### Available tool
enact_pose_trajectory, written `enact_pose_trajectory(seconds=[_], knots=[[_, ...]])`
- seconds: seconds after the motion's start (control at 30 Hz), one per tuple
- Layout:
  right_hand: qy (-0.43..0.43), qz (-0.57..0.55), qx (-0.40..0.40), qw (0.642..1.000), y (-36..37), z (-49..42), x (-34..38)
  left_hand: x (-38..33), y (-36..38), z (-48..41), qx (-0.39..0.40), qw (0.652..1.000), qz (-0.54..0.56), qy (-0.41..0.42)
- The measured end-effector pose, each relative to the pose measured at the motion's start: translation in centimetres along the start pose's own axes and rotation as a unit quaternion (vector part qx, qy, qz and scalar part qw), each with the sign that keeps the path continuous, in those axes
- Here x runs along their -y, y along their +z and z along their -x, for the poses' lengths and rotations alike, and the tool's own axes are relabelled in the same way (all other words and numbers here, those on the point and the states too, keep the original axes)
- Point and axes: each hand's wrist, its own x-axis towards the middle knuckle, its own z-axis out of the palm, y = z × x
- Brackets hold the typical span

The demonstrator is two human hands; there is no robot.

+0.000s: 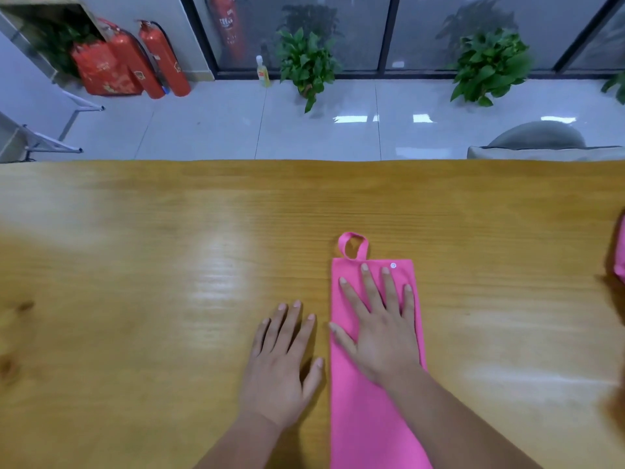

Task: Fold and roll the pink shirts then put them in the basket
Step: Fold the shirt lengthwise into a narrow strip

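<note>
Wood-grain table holds the folded pink shirt; tiled floor, plants beyond.

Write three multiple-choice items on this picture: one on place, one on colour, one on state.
1. The right hand lies: A on the shirt; B left of it; C right of it.
2. The extinguishers are: A red; B blue; C green.
3. The shirt is: A rolled; B folded into a flat strip; C crumpled.

1 A: the palm rests flat on the pink cloth.
2 A: both cylinders by the wall are red.
3 B: it lies flat on the table, narrow and straight-edged.
</note>
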Motion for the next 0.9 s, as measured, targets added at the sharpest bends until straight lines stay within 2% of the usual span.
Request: enact_pose_trajectory(seconds=[0.3, 0.43, 0.57, 0.73, 0.9], knots=[[0.017, -0.006, 0.016, 1.0, -0.4, -5.9, -1.0, 0.1, 0.3, 0.1, -0.01, 1.0, -0.004, -0.004], [0.038, -0.008, -0.005, 0.999, 0.6, 2.1, 0.9, 0.0, 0.1, 0.2, -0.014, 1.0, -0.002, -0.005], [0.047, -0.015, 0.008, 0.999, 1.4, 8.6, 1.4, 0.1, 0.2, 0.2, -0.018, 1.0, -0.005, -0.002], [0.043, -0.004, -0.01, 0.999, 1.0, 2.6, 0.1, 0.1, 0.3, 0.2, -0.026, 1.0, -0.007, 0.001], [0.043, -0.007, 0.007, 0.999, 0.4, -1.8, -0.8, 0.0, 0.4, 0.3, -0.035, 0.999, 0.0, 0.001]])
